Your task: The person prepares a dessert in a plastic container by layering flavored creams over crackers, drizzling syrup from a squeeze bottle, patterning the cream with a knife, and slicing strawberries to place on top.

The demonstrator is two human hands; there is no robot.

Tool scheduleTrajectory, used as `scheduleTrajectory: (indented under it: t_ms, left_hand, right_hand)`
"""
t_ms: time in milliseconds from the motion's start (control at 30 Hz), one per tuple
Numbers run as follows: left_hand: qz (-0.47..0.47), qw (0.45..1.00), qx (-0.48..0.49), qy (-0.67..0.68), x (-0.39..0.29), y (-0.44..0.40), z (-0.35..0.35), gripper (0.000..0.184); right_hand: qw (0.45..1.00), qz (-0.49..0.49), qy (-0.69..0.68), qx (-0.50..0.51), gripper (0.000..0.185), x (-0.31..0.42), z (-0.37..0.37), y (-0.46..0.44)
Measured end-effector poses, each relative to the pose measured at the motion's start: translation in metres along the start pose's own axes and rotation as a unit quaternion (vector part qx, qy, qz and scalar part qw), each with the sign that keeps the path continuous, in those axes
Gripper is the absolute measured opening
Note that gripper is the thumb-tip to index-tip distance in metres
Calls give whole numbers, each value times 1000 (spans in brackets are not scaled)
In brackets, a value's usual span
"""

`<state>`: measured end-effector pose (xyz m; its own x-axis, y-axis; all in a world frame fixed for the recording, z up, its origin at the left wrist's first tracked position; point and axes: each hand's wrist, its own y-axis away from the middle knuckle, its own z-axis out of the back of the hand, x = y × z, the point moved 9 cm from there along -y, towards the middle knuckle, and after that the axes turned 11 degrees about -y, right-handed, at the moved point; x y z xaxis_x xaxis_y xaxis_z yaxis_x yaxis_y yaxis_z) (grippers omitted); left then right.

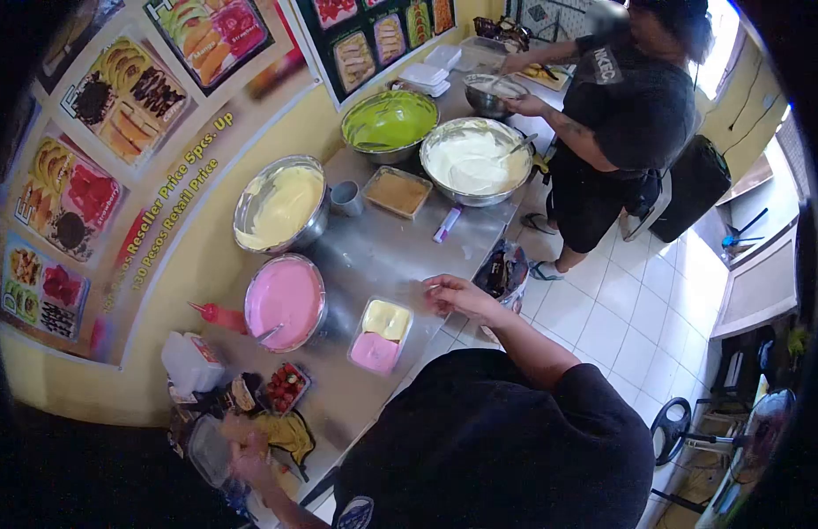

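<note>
The left hand (244,448) is smeared by motion, so I cannot tell whether its fingers are holding anything; it hovers over a clear plastic container (209,451) and close to a yellow, crumpled-looking item (287,432) that is hard to identify. The right hand (460,298) hangs beside the surface's near edge, its fingers loosely bent and moderately apart, nothing visible between them, the tips blurred. Just beside it, on the brushed-metal surface (365,256), sits the clear rectangular tub (405,340), filled with smooth pink cream (375,353) at one end and pale yellow cream (387,318) at the other, a brown patch showing where they meet. The lower left corner sinks into black, swallowing the outline of items there, and the dark-shirted torso (497,441) is cut off below. Glossy pink mixture (287,300) lies in a round steel bowl, whose utensil is partly sunk and hidden. Beyond stand larger steel bowls of yellow (286,207), green (393,119) and thick, swirled white mixture (479,159). Red strawberries (286,386) fill a small clear box near the left hand. A co-worker (634,110) grips a metal bowl (488,104), its contents partly obscured.
</note>
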<state>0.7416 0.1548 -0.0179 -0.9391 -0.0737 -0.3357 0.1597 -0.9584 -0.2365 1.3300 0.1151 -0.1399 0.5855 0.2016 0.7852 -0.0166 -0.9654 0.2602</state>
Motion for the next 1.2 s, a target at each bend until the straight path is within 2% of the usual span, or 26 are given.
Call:
scheduleTrajectory:
  t_ms: [33, 67, 133, 167, 200, 233, 267, 300, 367, 400, 467, 500, 533, 567, 600, 633, 700, 767, 833, 867, 933, 967, 1033, 1067, 1133, 1200]
  left_hand:
    - [-54, 996, 35, 54, -76, 13, 3, 28]
    - [-136, 984, 29, 112, -135, 22, -6, 24]
    - [-269, 948, 36, 168, -224, 38, -32, 22]
    - [-383, 912, -9, 145, -277, 55, -33, 29]
    - [-458, 880, -11, 122, -313, 64, -51, 38]
    - [-489, 859, -24, 149, -350, 77, -59, 40]
    - [-519, 836, -28, 177, -373, 85, -82, 40]
    - [-562, 806, -31, 180, -397, 92, -102, 43]
    - [-588, 800, 5, 119, -441, 98, -122, 39]
    - [-583, 804, 11, 116, -452, 101, -127, 39]
    - [-414, 854, 76, 305, -453, 79, -133, 39]
    - [-409, 857, 79, 303, -454, 83, -137, 39]
    - [-298, 838, 232, 395, -446, 82, -165, 37]
    - [-173, 782, 371, 471, -437, 91, -196, 37]
    - [-176, 753, 375, 511, -433, 93, -220, 42]
    - [-167, 758, 375, 507, -431, 94, -219, 42]
    - [-77, 731, 430, 525, -425, 98, -227, 42]
    - [-65, 725, 421, 541, -420, 94, -231, 43]
    - [-167, 773, 410, 454, -419, 89, -226, 41]
    - [-160, 777, 403, 456, -413, 82, -228, 41]
    - [-154, 829, 300, 446, -385, 55, -220, 38]
    - [-143, 833, 299, 443, -372, 45, -217, 38]
    - [-189, 903, 239, 302, -347, 22, -201, 31]
    - [-182, 905, 239, 300, -334, 21, -200, 31]
    - [-160, 919, 316, 175, -313, 27, -219, 30]
    - [-165, 922, 305, 173, -305, 34, -230, 28]
  right_hand:
    - [1000, -3, 3, 3, 37, 4, -4, -2]
    - [997, -38, 48, 40, 36, 2, -17, -4]
    - [981, -108, 133, 95, 35, -2, -40, -5]
    - [980, -111, 134, 101, 35, 4, -42, -4]
    - [972, -129, 127, 146, 37, 5, -50, -1]
    - [963, -147, 119, 190, 38, 7, -59, 4]
    - [968, -160, 23, 192, 36, 18, -63, 16]
    - [967, -162, 20, 195, 36, 18, -53, 15]
    - [992, -14, 48, 113, 34, 36, -19, 3]
    - [992, -23, 45, 115, 34, 35, -16, 6]
    - [995, 32, -90, 20, 26, 53, 9, 10]
    - [995, 24, -91, 20, 26, 52, 17, 10]
    - [996, 46, -77, 22, 25, 52, 26, 10]
    - [995, 67, -64, 25, 25, 54, 28, 10]
    - [997, 76, -33, 2, 25, 52, 33, 8]
    - [997, 67, -38, 5, 25, 47, 34, 7]
    - [997, 72, 9, -10, 21, 46, 43, 7]
    - [998, 67, -2, 5, 22, 44, 36, 9]
    - [998, 51, 25, 6, 22, 45, 29, 10]
    - [999, 45, 28, 14, 22, 44, 29, 6]
    - [997, 74, -2, 0, 21, 44, 39, 3]
    - [998, 63, -4, 4, 21, 43, 39, 4]
    - [996, 84, 17, -22, 20, 56, 45, 8]
    - [996, 79, 7, -29, 21, 55, 48, 8]
    - [996, 81, 25, -15, 21, 53, 50, 7]
    - [995, 86, 42, -4, 21, 52, 47, 4]
